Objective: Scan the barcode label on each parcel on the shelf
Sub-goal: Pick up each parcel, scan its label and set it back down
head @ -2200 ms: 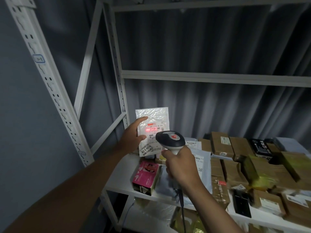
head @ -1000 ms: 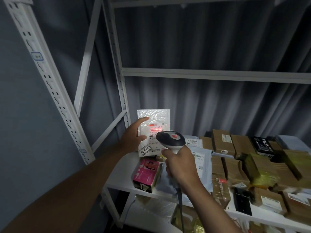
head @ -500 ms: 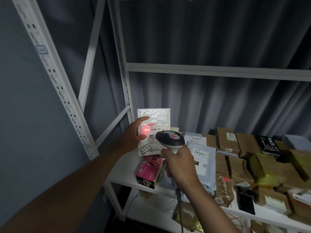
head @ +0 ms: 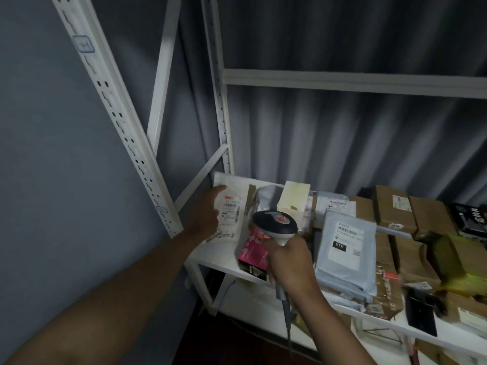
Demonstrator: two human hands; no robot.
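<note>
Shelf (head: 218,259), far left end: left hand (head: 207,216) grips white padded parcel (head: 230,206), label facing up. Right of parcel: pink box (head: 253,252). Right hand (head: 290,262) curled around barcode scanner (head: 275,226) handle. Further right: grey mailer (head: 346,252).

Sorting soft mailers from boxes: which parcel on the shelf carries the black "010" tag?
The grey poly bag, lying flat just right of the scanner. Its white label bears the black "010" patch; the brown boxes around it lack one.
</note>
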